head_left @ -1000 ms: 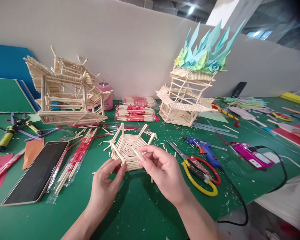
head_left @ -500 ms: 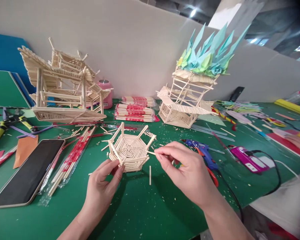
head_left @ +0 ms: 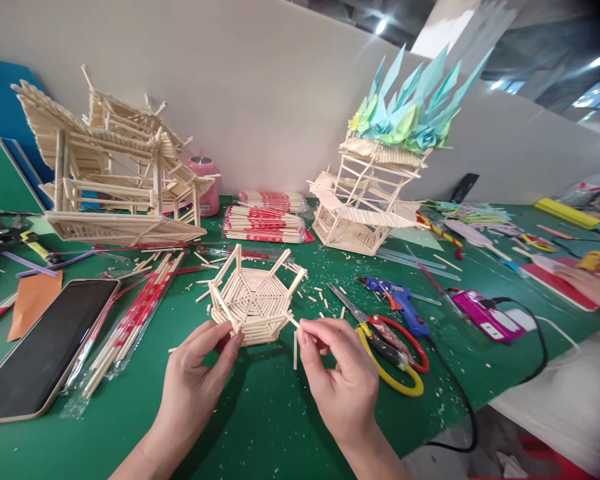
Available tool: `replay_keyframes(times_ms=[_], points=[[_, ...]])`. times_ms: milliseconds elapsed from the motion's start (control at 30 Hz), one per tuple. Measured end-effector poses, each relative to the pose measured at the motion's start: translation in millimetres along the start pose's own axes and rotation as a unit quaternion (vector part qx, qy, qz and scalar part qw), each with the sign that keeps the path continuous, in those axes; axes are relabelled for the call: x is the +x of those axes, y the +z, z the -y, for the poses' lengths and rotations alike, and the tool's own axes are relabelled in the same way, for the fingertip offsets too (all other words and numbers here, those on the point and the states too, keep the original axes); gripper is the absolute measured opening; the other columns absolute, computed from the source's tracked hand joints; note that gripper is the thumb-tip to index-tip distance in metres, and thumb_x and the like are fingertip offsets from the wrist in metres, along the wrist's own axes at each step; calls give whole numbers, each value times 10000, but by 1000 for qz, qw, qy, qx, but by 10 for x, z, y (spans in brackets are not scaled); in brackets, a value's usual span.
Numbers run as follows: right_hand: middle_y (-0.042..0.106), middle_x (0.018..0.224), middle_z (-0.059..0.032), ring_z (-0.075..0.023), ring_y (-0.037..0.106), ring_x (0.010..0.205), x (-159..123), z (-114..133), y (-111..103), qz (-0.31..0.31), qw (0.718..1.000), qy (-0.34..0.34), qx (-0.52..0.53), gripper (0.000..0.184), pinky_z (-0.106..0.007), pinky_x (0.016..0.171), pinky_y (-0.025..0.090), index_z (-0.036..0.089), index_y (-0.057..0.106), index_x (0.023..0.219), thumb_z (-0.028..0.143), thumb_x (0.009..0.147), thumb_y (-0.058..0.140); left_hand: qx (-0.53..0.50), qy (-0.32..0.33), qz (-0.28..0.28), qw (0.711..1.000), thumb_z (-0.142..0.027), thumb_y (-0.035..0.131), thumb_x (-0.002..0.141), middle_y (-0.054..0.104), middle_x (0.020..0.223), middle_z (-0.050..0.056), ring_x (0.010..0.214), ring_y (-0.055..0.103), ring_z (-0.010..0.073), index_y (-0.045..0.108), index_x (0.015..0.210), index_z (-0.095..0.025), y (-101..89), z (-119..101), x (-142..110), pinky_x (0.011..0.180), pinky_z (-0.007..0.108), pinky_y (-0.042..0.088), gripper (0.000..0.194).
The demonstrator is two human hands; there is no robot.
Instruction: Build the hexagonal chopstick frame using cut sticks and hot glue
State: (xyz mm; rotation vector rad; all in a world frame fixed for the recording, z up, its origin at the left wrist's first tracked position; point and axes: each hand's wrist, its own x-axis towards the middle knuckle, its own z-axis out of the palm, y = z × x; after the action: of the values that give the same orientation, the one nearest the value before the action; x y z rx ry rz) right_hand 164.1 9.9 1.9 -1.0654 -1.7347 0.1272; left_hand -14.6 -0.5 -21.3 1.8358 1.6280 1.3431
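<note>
A low six-sided frame made of short wooden sticks sits on the green table, with a web-like floor and posts slanting outward at its corners. My left hand pinches the front left corner of this frame between thumb and fingers. Between the thumb and fingers of my right hand is a short wooden stick, its far end at the frame's right front corner; whether it touches cannot be made out. Another loose stick lies just left of my right fingers.
Scissors and a blue glue gun lie to the right. A phone and bagged sticks lie left. Stick buildings stand behind. At far right is another person's hand.
My right hand has moved left and lower and its stick now slants at the frame's corner. The scissors it covered are in sight. My left hand keeps its pinch.
</note>
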Motion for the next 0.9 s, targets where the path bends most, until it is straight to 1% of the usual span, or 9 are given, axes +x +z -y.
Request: replay_keyframes(times_ms=[233,533,900], points=[[592,753,-43,-124,557,643,-49,-21,27,5,1000,12,6,176,-229,519,462,156,619,890,28,783,566,8,3,-3,1000,-263,545,823,565,626,-9,532,494,95,616,750,-164,-6,-13,9,498,183,391,142],[575,677,-14,-104,489,545,-82,8,13,8,997,70,22,100,-223,486,435,161,619,832,85,800,563,-2,1,-10,1000,-259,559,810,563,617,-15,533,487,93,627,757,-159,-13,-14,-8,495,173,390,132],[562,646,-14,-109,491,517,-133,-12,27,17,992,123,36,80,-216,454,421,165,616,790,142,820,546,-9,-7,-11,1000,-284,557,806,582,617,-10,534,516,105,635,756,-168,-3,-12,7,500,192,402,148]])
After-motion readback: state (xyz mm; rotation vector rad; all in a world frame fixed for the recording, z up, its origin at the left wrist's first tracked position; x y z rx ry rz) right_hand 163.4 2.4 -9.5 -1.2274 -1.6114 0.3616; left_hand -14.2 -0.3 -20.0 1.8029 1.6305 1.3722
